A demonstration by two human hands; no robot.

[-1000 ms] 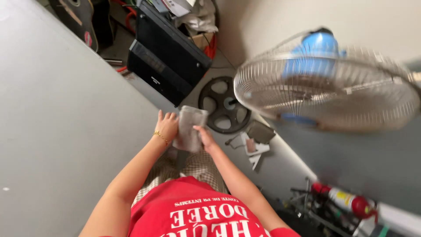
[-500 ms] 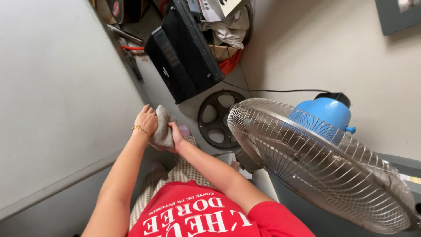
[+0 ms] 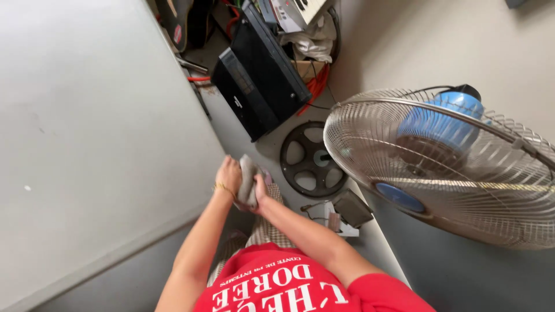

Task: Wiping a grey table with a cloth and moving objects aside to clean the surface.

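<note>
Both forearms are stretched forward and downward from the body, converging in front of the red shirt [image 3: 289, 286]. The left hand [image 3: 228, 175] is curled shut against one side of a folded grey cloth [image 3: 248, 182], a thin gold bracelet [image 3: 221, 188] being worn at that wrist. The right hand [image 3: 260, 193] is pressed against the cloth's other side, fingers closed on it (so the cloth is sandwiched upright between the two palms, its top edge showing above them). The cloth is held above the grey floor [image 3: 243, 136], near a round black fan base [image 3: 312, 159] lying flat. Further right, a pedestal fan [image 3: 445, 162] with a wire grille and blue motor housing is seen tilted. A black case [image 3: 260, 75] lies beyond the base.
</note>
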